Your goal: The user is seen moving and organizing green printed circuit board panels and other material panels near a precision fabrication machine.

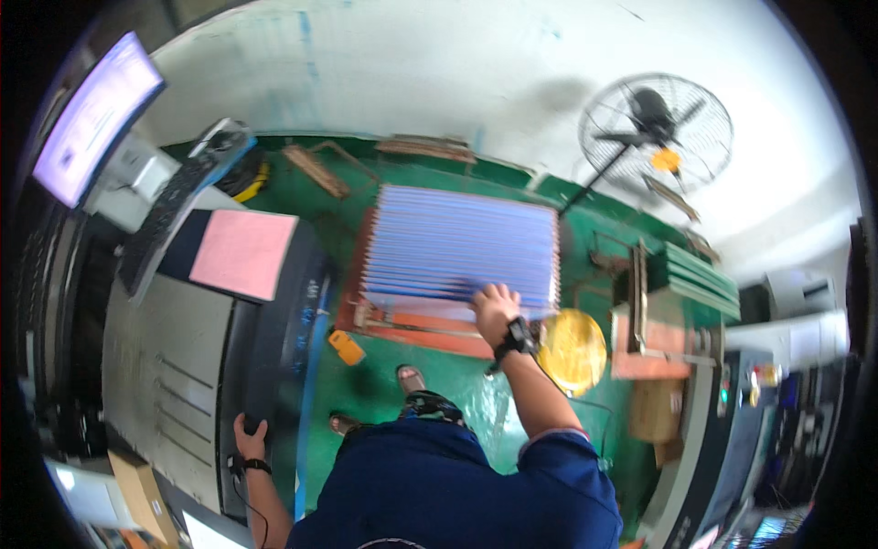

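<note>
My right hand (497,309) reaches forward to the near edge of a rack of blue panels (462,242), packed in close parallel rows. Its fingers are spread; whether they touch the nearest panel is hard to tell. A black watch is on that wrist. On the left, my left hand (250,439) rests at the dark edge of a large grey and black machine (169,366), thumb and fingers apart, holding nothing. That wrist wears a dark band with a cable. A pink sheet (244,253) lies on the machine's far part.
An orange-red base (425,337) sits under the rack. Beside it stands a round yellow stool top (572,352). A caged fan (656,133) stands by the wall. Green boards (690,279) are at right, with a cardboard box (656,410). A keyboard (165,220) and monitor (101,119) are far left.
</note>
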Available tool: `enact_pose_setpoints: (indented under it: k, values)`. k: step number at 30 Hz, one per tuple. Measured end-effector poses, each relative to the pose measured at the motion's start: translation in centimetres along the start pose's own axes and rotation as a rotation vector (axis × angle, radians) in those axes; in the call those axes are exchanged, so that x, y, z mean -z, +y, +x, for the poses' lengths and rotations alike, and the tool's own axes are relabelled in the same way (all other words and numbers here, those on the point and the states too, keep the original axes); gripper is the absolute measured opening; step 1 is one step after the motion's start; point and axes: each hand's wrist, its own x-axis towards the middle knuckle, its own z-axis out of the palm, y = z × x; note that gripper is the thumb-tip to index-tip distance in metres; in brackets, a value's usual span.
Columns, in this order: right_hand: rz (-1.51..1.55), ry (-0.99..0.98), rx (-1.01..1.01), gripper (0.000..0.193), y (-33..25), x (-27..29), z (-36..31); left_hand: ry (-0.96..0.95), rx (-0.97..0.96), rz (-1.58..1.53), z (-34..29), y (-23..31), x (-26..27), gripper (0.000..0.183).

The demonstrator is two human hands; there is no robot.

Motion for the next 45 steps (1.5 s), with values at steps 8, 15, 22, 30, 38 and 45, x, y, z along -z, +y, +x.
enact_pose_setpoints:
  k: [8,15,22,30,38,45]
  values:
    - [0.19,0.286,0.006,0.011,-0.2,15.6,4.0,0.047,-0.343,0.096,-1.2,15.9,-1.4,0.026]
    - [0.226,0.276,0.562,0.009,-10.4,25.0,10.1,0.163,-1.199,0.159,-6.8,37.1,0.4,0.033]
    - [0.332,0.038,1.026,0.006,-20.7,22.8,13.0,-0.143,-0.809,0.186,-8.1,31.8,0.4,0.023]
    - [0.873,0.163,0.839,0.014,-27.3,12.9,11.1,0.168,-0.207,-0.222,-7.3,17.0,5.5,0.031]
    - [1.431,-1.004,-0.071,0.027,-35.8,-0.4,5.9,0.443,0.191,-0.948,-8.4,4.8,12.1,0.034]
    - [1.319,-1.269,0.178,0.037,-49.0,-4.9,8.1,0.604,0.307,-1.273,-6.2,-0.8,16.0,0.039]
